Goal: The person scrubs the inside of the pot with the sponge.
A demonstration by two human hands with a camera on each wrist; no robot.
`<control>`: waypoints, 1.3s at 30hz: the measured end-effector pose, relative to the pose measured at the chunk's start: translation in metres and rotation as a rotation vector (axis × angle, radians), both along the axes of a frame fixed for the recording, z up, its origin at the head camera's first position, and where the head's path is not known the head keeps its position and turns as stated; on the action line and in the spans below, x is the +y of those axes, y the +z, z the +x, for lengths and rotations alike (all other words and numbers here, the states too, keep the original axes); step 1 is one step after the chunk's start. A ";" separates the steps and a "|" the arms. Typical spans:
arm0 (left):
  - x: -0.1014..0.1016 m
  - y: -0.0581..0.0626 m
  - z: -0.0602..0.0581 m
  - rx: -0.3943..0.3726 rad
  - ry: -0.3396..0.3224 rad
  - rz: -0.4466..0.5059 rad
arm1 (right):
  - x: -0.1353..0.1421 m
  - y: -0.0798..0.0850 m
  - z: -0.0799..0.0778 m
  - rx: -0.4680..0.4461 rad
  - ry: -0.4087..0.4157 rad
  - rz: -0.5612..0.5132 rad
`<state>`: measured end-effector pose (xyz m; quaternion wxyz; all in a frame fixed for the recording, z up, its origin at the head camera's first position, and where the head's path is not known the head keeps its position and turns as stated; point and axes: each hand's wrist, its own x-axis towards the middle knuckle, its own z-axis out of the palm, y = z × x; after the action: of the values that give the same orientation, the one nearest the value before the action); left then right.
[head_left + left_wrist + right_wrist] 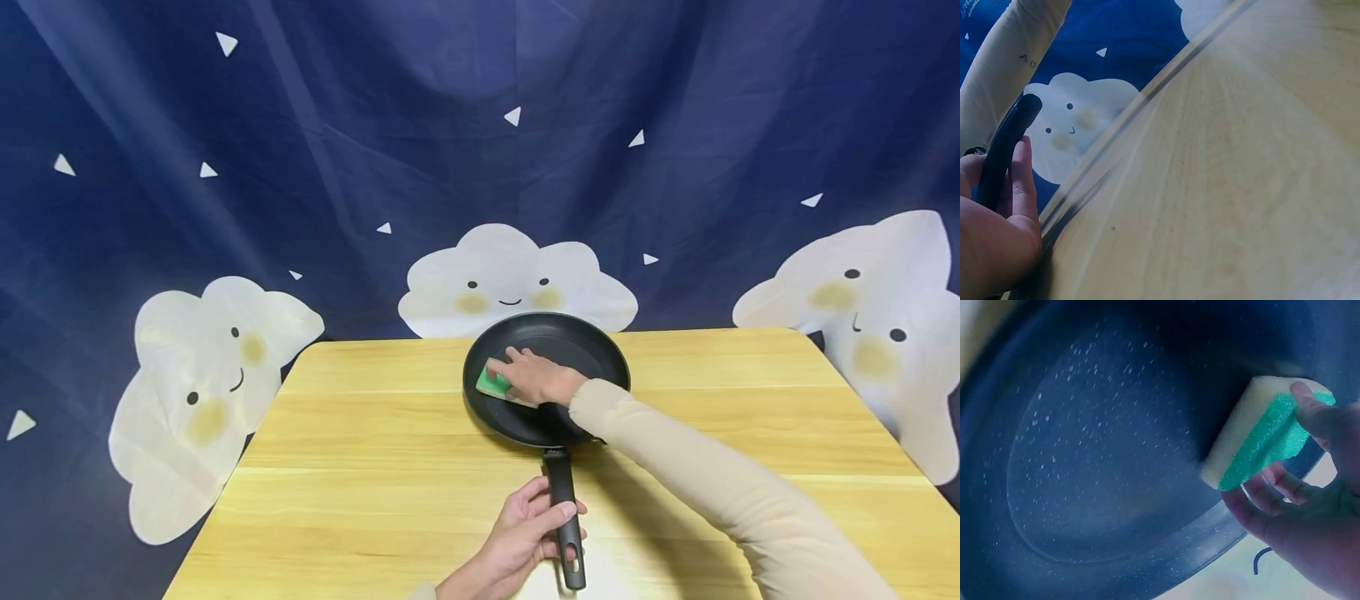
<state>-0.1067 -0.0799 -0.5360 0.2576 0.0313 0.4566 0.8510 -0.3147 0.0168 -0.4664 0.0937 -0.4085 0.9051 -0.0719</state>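
Observation:
A black frying pan [592, 354] is held over the wooden table, its inside facing up and tilted toward the head camera. My left hand [517, 537] grips the pan's black handle [561, 483], thumb on top and fingers around behind. In the left wrist view the handle's end [1025, 109] sticks up out of that hand. Inside the pan, my right hand [536, 377] holds a sponge [491, 383] between thumb and fingers. The right wrist view shows its green scouring side [1269, 444] toward the palm and its pale side against the pan, whose surface carries small droplets.
The light wooden table [360, 467] stretches out on both sides of the pan. Behind its far edge hangs a dark blue cloth [450, 150] with white triangles and smiling clouds [517, 275]. The right sleeve [720, 483] crosses above the table's right half.

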 end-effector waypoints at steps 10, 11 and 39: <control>0.001 0.000 0.001 -0.004 0.012 -0.004 | -0.001 -0.001 -0.015 -0.025 -0.124 -0.009; 0.001 0.000 0.001 -0.004 0.012 -0.004 | 0.000 -0.001 -0.016 -0.019 -0.130 -0.003; 0.001 0.001 0.002 -0.014 0.012 -0.011 | 0.040 -0.005 -0.037 -0.004 -0.324 0.034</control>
<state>-0.1045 -0.0785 -0.5354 0.2558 0.0213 0.4598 0.8501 -0.3520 0.0566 -0.4714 0.0896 -0.2552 0.9601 -0.0717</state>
